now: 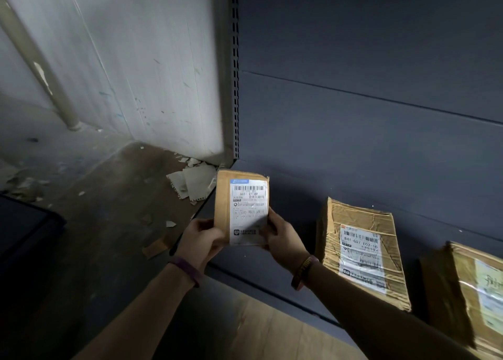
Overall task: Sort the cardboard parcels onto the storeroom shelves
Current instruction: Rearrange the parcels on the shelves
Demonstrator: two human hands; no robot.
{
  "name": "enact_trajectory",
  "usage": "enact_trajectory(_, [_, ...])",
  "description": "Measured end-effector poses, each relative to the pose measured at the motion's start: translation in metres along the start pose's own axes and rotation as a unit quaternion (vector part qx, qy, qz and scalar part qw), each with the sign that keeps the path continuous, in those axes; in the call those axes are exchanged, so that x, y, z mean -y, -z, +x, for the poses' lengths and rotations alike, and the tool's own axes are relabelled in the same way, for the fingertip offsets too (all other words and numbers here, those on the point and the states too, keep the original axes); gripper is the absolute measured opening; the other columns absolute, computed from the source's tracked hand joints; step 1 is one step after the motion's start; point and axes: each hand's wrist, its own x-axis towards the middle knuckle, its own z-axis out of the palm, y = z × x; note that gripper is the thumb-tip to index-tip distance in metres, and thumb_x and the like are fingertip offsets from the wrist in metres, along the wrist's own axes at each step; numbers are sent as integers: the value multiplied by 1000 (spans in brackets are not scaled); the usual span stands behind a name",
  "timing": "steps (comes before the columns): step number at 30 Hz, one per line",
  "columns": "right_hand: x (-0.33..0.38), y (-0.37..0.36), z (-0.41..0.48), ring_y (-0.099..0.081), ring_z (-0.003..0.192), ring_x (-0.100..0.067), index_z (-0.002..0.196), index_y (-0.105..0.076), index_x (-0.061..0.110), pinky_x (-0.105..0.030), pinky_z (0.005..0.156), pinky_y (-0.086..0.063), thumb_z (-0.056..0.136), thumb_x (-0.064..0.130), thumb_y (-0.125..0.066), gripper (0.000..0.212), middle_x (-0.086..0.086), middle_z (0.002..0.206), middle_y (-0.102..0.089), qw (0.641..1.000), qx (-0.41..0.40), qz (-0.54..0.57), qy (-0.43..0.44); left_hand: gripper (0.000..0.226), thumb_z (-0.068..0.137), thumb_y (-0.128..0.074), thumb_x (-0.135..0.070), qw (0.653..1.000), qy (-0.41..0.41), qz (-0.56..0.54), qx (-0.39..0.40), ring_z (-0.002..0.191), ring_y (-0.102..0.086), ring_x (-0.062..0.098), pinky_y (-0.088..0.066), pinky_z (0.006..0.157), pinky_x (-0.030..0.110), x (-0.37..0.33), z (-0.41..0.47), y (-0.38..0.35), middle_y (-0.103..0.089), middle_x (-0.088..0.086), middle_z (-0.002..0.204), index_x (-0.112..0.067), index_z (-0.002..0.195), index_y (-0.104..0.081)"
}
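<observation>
a dim storeroom corner: a dark grey shelf (285, 174) beside a scuffed white wall (152, 73), torn paper scraps (190, 181) on the floor. left hand (200, 241) and right hand (281, 238) both grip a small labelled parcel (241, 206) above the shelf's left end. two larger taped parcels (362, 253) (468, 291) lie on the shelf to its right.

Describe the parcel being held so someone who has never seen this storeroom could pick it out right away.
Find the dark grey metal shelf beside the pale wall. At its left end, the left hand and right hand grip a small flat brown cardboard parcel with a white barcode label. Unlike the two larger crumpled taped parcels lying on the shelf, it is upright.
</observation>
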Motion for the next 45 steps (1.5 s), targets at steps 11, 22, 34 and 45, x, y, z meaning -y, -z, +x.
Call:
enact_trajectory(11, [8, 4, -15, -60, 111, -10, 147, -39, 30, -23, 85, -57, 100, 10, -47, 51, 12, 121, -60, 999, -13, -9, 44, 28, 85, -57, 5, 999, -36, 5, -5, 99, -62, 27, -54, 76, 34, -7, -17, -2, -63, 15, 109, -3, 111, -53])
enact_trajectory(22, [-12, -17, -21, -65, 108, -21, 135, -49, 20, -35, 87, -58, 102, 27, -45, 34, -5, 129, -61, 994, 25, 7, -105, 14, 93, -56, -8, 991, -26, 131, -6, 67, -59, 19, -50, 61, 31, 24, 6, 5, -64, 7, 78, -10, 105, -62])
enact_trajectory(34, [33, 37, -28, -63, 82, -10, 122, -59, 13, -25, 70, -49, 100, 28, -47, 29, -5, 108, -66, 989, -41, -142, -10, 23, 87, -58, -20, 929, -228, 249, -154, 94, -59, 17, -45, 67, 22, -17, -17, -35, -62, -1, 104, -16, 109, -62])
enact_trajectory(45, [-39, 174, -126, -56, 114, -34, 131, -48, 8, -41, 96, -45, 100, 29, -46, 38, -14, 127, -59, 943, -183, -210, -184, 55, 94, -57, -31, 898, -121, 379, 186, 129, -46, 21, -37, 97, 28, 34, -69, -167, -47, 8, 144, -13, 143, -39])
